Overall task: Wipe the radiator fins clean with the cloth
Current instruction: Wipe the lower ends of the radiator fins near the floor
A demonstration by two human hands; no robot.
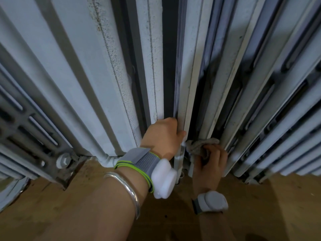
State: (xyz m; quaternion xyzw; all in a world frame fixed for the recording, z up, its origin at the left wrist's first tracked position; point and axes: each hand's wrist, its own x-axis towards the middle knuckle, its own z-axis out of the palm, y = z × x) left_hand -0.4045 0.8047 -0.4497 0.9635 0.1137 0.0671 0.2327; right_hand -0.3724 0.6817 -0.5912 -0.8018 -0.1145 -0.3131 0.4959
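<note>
A tall white-painted radiator fills the view, its long fins (196,70) running from the top down to the floor. My left hand (163,136) grips the edge of one fin near its bottom, fingers curled behind it. My right hand (210,162) holds a crumpled grey cloth (199,145) pressed into the dark gap just right of that fin, low down. The fingertips of both hands are partly hidden by fin and cloth.
A wooden floor (69,197) lies below the radiator. A white pipe fitting with a bolt (63,160) sits at the lower left. A dark slotted grille (26,129) is at far left. More fins (278,110) stand to the right.
</note>
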